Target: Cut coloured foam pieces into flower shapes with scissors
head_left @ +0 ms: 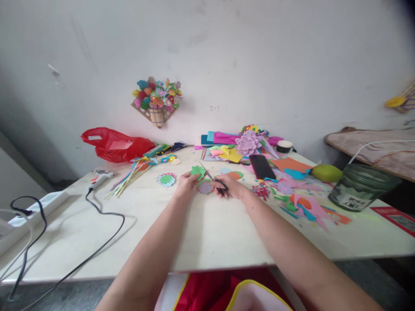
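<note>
My left hand [186,185] pinches a green scalloped flower cut-out [197,172] at its lower left edge. In my right hand [231,189] is a pair of scissors [221,185] with dark handles, its blades pointing up and left toward the green piece. Whether the blades touch it I cannot tell. Just below, a purple and orange round cut-out [205,187] lies on the table between my hands. Left of my left hand lies a layered round flower [166,179] with a green centre. Beyond the scissors are orange and green discs [234,175].
Colourful scraps [308,205], a phone [262,167] and a glass jar [356,185] stand or lie to the right. A glue gun [101,178] with a trailing cord, paper strips [129,175] and a red plastic bag [119,144] are at left. Foam sheets [223,138] lie by the wall.
</note>
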The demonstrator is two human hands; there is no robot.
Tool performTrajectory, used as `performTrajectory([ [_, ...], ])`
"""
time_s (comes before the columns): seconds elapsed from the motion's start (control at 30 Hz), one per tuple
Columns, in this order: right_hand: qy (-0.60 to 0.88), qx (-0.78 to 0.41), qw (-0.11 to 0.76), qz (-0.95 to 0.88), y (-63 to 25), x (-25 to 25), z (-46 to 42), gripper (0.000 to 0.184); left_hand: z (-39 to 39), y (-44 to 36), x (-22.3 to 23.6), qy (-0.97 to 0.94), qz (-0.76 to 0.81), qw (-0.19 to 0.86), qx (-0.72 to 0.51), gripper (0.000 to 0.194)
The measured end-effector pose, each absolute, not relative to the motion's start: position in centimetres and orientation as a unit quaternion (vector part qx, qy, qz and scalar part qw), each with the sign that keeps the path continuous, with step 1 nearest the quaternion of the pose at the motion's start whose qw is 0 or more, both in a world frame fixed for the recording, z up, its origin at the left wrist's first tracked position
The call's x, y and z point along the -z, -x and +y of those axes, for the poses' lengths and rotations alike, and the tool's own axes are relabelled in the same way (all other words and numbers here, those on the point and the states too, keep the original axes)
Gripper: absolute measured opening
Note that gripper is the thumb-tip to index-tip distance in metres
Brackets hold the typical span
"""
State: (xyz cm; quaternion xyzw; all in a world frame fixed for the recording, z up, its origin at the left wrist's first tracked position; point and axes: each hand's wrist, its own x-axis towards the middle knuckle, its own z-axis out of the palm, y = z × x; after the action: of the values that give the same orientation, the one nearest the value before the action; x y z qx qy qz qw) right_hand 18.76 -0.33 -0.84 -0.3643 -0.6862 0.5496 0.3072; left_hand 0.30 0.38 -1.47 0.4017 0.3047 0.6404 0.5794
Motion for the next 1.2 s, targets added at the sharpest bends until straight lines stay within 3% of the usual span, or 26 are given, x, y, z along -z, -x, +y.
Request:
performTrajectory([
  [1.2,0.379,-0.519,0.314,-0.699,-18.46,0.36,-0.87,0.036,0.04,-0.69,1.15,-0.395,0.304,0.579,-0.645,0.026],
])
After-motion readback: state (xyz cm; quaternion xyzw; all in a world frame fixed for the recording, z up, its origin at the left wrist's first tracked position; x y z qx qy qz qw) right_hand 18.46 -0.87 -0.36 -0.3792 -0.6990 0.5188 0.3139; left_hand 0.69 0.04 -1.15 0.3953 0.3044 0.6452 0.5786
